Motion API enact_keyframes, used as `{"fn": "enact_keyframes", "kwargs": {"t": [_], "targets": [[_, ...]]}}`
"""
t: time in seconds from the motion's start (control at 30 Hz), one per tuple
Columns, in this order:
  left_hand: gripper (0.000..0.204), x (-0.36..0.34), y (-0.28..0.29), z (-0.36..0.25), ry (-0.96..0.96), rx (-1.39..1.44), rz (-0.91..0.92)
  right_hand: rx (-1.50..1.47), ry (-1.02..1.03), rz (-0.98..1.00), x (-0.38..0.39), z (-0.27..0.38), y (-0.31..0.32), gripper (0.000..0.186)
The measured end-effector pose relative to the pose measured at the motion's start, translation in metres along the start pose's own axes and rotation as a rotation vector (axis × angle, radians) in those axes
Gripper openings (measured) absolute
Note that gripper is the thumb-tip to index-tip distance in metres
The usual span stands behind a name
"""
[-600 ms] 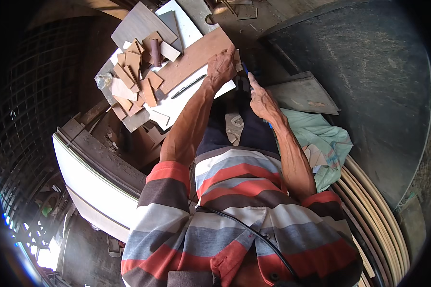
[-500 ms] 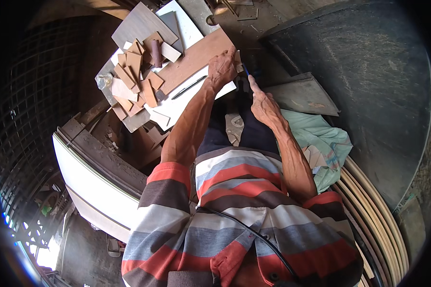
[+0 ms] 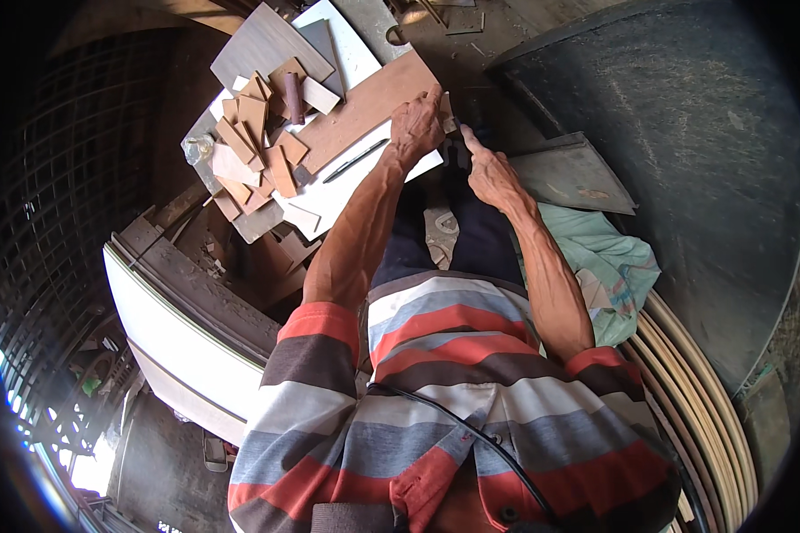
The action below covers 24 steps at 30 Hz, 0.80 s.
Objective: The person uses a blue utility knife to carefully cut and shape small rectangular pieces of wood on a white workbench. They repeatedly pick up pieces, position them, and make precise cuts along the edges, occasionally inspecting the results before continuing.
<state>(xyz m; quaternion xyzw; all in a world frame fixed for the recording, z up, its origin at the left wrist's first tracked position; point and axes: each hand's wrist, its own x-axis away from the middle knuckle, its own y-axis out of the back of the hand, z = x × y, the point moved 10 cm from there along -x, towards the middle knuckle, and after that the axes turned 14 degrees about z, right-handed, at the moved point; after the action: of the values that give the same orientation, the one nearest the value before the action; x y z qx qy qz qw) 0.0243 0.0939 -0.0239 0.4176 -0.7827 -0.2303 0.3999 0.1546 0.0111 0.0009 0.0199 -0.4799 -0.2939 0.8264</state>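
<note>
My left hand (image 3: 416,126) presses down at the right end of a long brown board (image 3: 351,120), fingers bent and closed. Under its fingertips, a small wooden piece (image 3: 447,115) sticks out past the board's end. Just right of that piece is my right hand (image 3: 496,178), curled with the index finger stretched forward along a thin blue tool, which is mostly hidden now. A black pen (image 3: 356,162) lies on the white sheet (image 3: 333,202) beside my left wrist. Left of the board, several small brown wood pieces (image 3: 249,115) lie heaped around a dark red cylinder (image 3: 293,96).
A wood-grain panel (image 3: 271,44) lies at the far side of the work surface. Low on the left stands a white-faced panel (image 3: 173,333). To my right are a large dark curved sheet (image 3: 667,107), a pale green sack (image 3: 604,258) and bent wooden strips (image 3: 698,400).
The blue part of the tool showed ahead of my right index finger and is now barely visible. The right fingertip has moved slightly nearer the small piece. My left hand keeps its place on the board.
</note>
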Motion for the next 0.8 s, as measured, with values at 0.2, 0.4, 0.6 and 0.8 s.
{"fn": "enact_keyframes", "kwargs": {"t": [0.2,0.4,0.6,0.8], "targets": [[0.039,0.001,-0.003,0.001,0.0,-0.005,-0.005,0.004,0.074,-0.063,-0.001,0.001,0.001,0.076],[0.04,0.007,-0.001,0.0,0.05,-0.004,0.045,-0.028,-0.004,-0.005,0.02,-0.002,-0.008,0.08],[0.039,0.001,0.005,-0.005,0.014,-0.02,0.017,-0.009,0.005,0.009,-0.02,-0.009,-0.003,0.081],[0.037,0.006,0.0,0.002,0.034,-0.007,0.022,-0.086,-0.089,-0.033,0.037,-0.013,-0.003,0.08]]}}
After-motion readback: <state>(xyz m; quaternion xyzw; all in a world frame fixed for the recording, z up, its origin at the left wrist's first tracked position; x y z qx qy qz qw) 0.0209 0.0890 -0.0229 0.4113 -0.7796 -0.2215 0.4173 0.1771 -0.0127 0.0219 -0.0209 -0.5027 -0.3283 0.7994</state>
